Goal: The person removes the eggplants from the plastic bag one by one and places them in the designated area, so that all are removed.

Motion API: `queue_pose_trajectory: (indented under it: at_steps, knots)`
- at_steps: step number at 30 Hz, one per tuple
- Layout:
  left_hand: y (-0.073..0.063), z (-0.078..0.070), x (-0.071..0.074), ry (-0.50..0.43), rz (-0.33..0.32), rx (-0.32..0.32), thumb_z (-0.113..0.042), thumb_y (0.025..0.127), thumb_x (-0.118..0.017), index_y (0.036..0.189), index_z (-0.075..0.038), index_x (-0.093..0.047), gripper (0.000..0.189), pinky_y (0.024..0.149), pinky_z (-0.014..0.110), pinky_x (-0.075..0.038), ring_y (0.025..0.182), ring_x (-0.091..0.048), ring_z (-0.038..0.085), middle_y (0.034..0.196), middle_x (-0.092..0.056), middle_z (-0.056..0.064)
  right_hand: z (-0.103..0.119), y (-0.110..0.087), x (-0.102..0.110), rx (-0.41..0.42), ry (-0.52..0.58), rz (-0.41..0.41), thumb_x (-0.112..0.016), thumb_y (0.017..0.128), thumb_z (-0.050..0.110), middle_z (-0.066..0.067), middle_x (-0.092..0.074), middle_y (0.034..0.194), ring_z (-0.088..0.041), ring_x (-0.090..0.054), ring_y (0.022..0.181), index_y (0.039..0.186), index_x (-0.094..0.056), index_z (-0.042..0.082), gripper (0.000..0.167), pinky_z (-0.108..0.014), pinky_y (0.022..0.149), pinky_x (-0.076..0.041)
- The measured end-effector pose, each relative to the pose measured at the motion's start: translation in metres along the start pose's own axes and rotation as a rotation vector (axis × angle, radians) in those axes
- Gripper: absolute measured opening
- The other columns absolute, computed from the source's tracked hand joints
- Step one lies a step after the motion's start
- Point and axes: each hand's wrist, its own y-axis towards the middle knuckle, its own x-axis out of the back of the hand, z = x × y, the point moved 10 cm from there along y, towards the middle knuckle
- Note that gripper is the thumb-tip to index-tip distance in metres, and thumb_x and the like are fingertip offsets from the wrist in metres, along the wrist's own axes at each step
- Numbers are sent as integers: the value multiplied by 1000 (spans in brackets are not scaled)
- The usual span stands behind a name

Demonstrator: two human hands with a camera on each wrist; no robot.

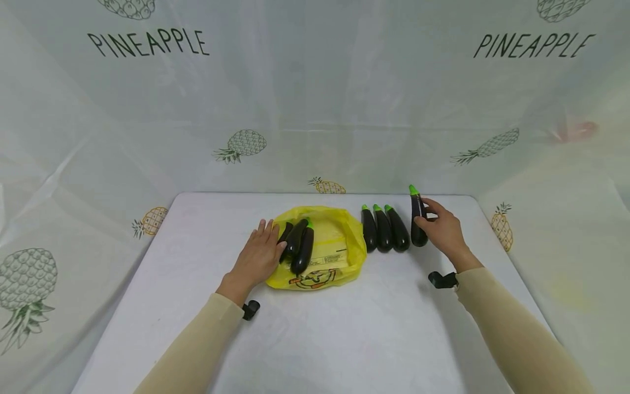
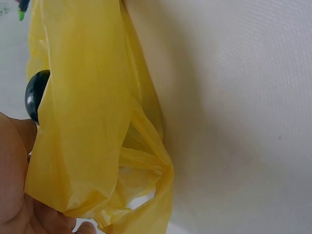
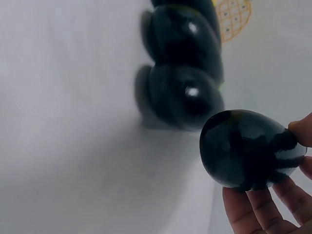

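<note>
A yellow plastic bag (image 1: 356, 241) lies with its mouth open in the middle of the white table, three dark eggplants (image 1: 302, 251) at its left side. Across the bag's left rim rests my left hand (image 1: 256, 256), fingers extended and thumb beside the eggplants. From the left wrist, the bag's wall (image 2: 87, 97) fills much of the view and hides most of an eggplant (image 2: 38, 92). My right hand (image 1: 443, 230) holds another eggplant (image 1: 417, 219) upright, green stem up, between thumb and fingers. Its rounded bottom (image 3: 243, 151) faces the right wrist camera.
Three eggplants (image 1: 384, 229) stand in a row between the bag and my right hand, stems toward the back. A pineapple-printed sheet (image 1: 315, 98) hangs behind the table (image 1: 344, 339) and at both sides.
</note>
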Motion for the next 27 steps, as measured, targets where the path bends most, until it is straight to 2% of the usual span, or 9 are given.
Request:
queue_pose_trajectory:
  at_steps: [9, 27]
  knots:
    - [-1, 1, -1, 4, 4, 3, -40, 116, -35, 165, 3, -26, 65, 132, 57, -15, 164, -7, 39, 174, -20, 22, -17, 2, -7, -26, -25, 39, -59, 107, 30, -32, -51, 153, -52, -57, 132, 164, -38, 9, 65, -60, 93, -58]
    - [0, 3, -4, 9, 19, 14, -41, 116, -33, 166, 1, -24, 66, 132, 57, -14, 164, -4, 38, 175, -17, 21, -35, 9, -22, -69, -42, 108, -58, 106, 32, -32, -51, 153, -51, -56, 134, 165, -36, 8, 67, -62, 99, -55]
